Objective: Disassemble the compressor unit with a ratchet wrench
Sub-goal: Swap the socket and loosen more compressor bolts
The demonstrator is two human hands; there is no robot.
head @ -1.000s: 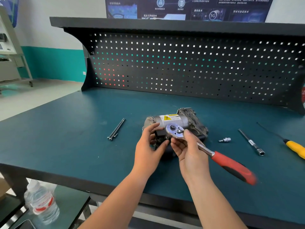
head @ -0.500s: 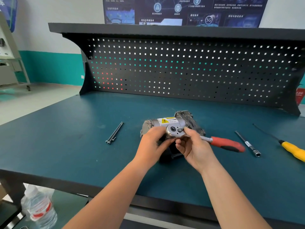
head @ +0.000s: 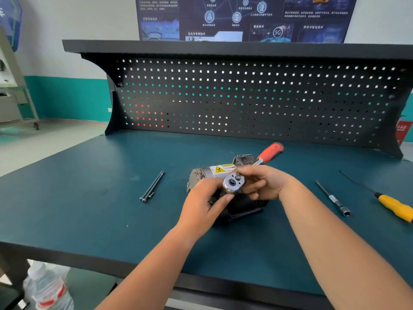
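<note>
As right hand (head: 267, 183) grips ratchet wrench (head: 270, 153), compressor (head: 209, 173) sits centred on table (head: 89, 198).

I log both hands at the ratchet wrench (head: 269, 153), its head in front of the compressor (head: 210, 172): left hand (head: 201, 205) pinches the head, right hand (head: 267, 182) grips the shank, red handle pointing away. 2 long bolts (head: 153, 186) lie left; extension bar (head: 333, 199), yellow screwdriver (head: 395, 205) right.

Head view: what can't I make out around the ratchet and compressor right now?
Head view only:
1. Underside of the ratchet head: hidden by the left hand and right hand; whether it sits on a bolt is unclear.
2. Near face of the compressor: covered by both hands.
3. Print on the warning label: too small.
4. Handle of the screwdriver: cut off by the right edge.
</note>
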